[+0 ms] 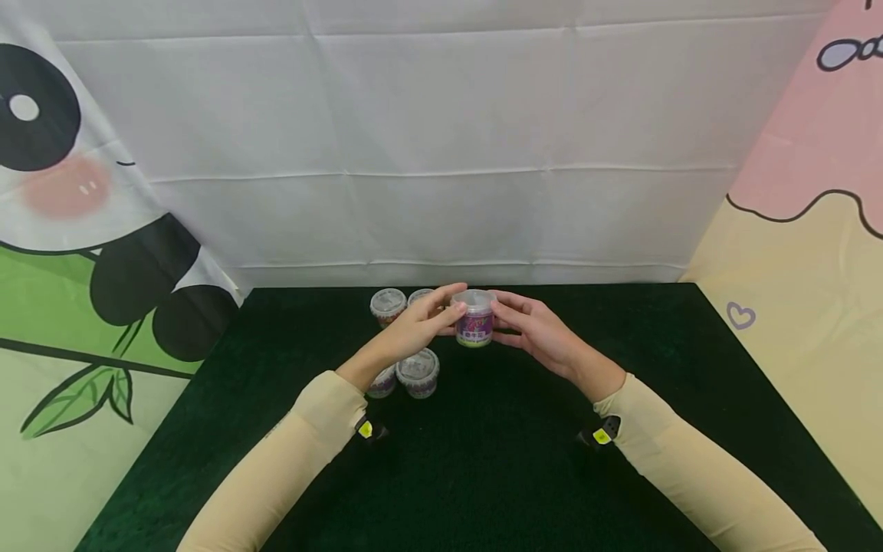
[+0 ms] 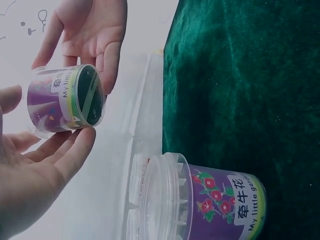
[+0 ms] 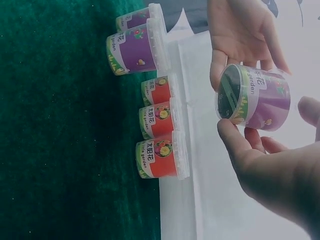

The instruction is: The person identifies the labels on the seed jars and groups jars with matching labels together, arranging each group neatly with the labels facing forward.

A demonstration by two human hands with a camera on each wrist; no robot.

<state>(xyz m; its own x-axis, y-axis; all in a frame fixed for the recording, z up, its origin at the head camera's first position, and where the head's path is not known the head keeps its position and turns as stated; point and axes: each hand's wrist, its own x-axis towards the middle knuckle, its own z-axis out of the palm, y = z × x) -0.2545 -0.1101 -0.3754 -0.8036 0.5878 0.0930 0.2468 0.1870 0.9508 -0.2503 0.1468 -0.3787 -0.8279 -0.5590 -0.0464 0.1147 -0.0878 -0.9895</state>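
Both hands hold a clear-lidded tub with a purple label and green lower band, raised above the dark green table. My left hand grips its left side, thumb in front near the rim. From the right, my right hand pinches it, thumb near the lid edge and other fingers behind. In the left wrist view the tub has its clear base exposed, and its label reads "My little". Beneath my left arm stand two more purple tubs; the left one is partly covered by that arm.
Toward the back left are orange-red tubs, three in the right wrist view, the nearest one with a flower picture. My left hand hides part of that group in the head view. A white cloth hangs behind the green tabletop.
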